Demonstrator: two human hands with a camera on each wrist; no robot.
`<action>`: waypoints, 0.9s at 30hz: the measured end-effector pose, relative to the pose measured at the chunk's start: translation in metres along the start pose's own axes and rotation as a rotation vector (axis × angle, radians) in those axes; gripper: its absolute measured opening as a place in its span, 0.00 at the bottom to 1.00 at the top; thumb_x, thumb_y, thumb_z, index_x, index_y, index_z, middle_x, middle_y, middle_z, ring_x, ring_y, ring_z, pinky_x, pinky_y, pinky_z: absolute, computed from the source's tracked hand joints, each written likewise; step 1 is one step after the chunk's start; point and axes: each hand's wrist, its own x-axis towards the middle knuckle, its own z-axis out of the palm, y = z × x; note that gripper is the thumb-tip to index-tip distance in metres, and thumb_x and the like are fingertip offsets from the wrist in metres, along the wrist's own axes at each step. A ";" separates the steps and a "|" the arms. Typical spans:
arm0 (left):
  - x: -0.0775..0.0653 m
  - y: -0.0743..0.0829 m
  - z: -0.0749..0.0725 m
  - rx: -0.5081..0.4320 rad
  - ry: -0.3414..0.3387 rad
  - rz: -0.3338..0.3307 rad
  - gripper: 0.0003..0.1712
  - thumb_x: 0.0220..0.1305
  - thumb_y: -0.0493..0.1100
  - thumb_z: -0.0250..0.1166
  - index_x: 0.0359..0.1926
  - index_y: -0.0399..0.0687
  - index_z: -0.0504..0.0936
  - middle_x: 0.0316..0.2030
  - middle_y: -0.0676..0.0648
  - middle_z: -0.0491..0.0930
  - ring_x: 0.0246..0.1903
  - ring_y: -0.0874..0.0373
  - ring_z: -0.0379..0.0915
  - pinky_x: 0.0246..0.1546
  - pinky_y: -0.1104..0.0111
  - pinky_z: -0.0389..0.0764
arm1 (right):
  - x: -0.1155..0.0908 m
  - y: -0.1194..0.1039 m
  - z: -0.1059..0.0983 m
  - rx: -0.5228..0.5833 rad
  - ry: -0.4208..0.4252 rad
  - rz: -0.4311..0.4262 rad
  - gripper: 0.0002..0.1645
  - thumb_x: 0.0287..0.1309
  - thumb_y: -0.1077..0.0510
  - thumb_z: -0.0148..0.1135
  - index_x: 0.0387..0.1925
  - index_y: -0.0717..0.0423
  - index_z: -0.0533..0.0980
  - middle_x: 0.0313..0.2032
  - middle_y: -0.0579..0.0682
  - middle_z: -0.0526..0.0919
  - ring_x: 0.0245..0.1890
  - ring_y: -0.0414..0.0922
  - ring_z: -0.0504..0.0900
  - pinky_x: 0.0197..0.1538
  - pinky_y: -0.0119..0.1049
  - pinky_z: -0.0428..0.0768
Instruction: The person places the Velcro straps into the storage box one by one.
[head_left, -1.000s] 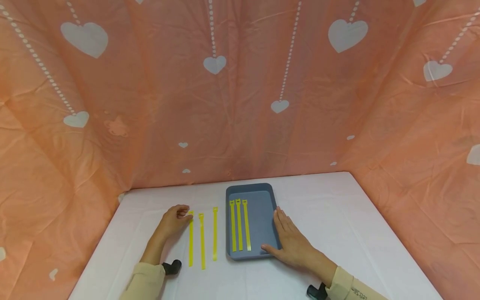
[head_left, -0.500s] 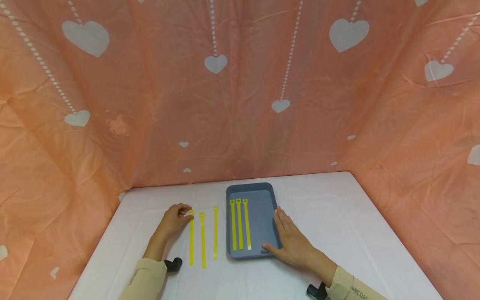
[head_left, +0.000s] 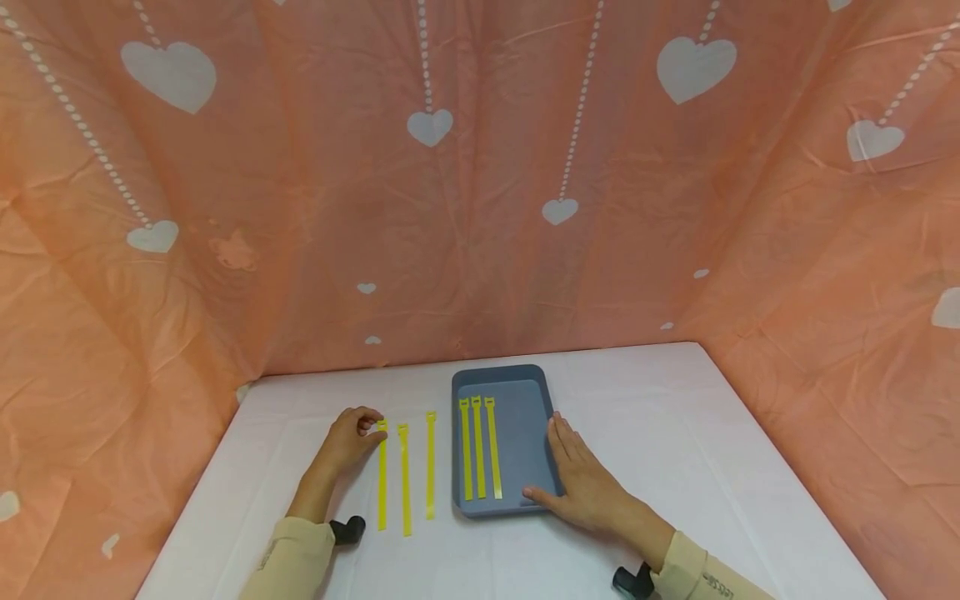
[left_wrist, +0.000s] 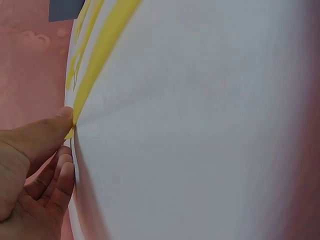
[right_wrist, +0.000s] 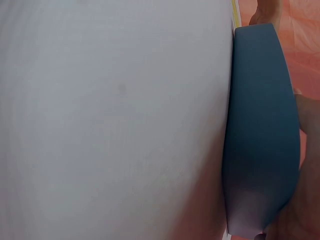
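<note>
Three yellow cable ties lie on the white table left of the tray, each a flat strap with a slotted head at the far end. My left hand point(head_left: 348, 440) pinches the head of the leftmost cable tie point(head_left: 382, 487) between thumb and finger; this tie point(left_wrist: 102, 52) stretches away from the fingertips in the left wrist view. To its right are the middle cable tie point(head_left: 406, 487) and another cable tie point(head_left: 431, 471). My right hand point(head_left: 588, 492) rests along the right edge of a blue-grey tray point(head_left: 525, 450), fingers straight, thumb over the near rim.
Inside the tray, three more yellow cable ties point(head_left: 480, 454) lie side by side toward its left wall. The white table point(head_left: 675, 442) is backed by an orange curtain point(head_left: 480, 250) with white hearts. Black wrist-camera mounts point(head_left: 347, 531) sit at both cuffs.
My left fingertips have closed in slightly on the head of the leftmost cable tie. The right hand, the tray and the other ties stay where they were.
</note>
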 end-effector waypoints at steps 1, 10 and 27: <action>0.000 0.000 0.000 0.003 0.000 -0.001 0.15 0.65 0.33 0.76 0.49 0.31 0.85 0.41 0.39 0.77 0.40 0.50 0.74 0.44 0.65 0.77 | 0.000 0.001 0.000 0.002 -0.001 0.000 0.71 0.68 0.23 0.61 0.84 0.70 0.43 0.85 0.65 0.41 0.86 0.59 0.44 0.84 0.56 0.52; 0.001 -0.002 0.002 0.011 -0.013 -0.034 0.14 0.66 0.33 0.75 0.49 0.33 0.83 0.42 0.39 0.77 0.42 0.50 0.74 0.46 0.61 0.77 | 0.001 0.005 0.002 0.001 -0.013 -0.008 0.74 0.67 0.20 0.58 0.84 0.69 0.41 0.86 0.65 0.39 0.86 0.58 0.42 0.84 0.54 0.50; -0.002 -0.001 0.004 -0.096 0.020 -0.060 0.14 0.66 0.28 0.73 0.50 0.36 0.81 0.40 0.43 0.82 0.39 0.56 0.74 0.40 0.72 0.76 | 0.001 0.006 0.002 0.024 -0.021 0.001 0.74 0.66 0.20 0.58 0.85 0.68 0.40 0.86 0.64 0.37 0.86 0.58 0.41 0.84 0.55 0.49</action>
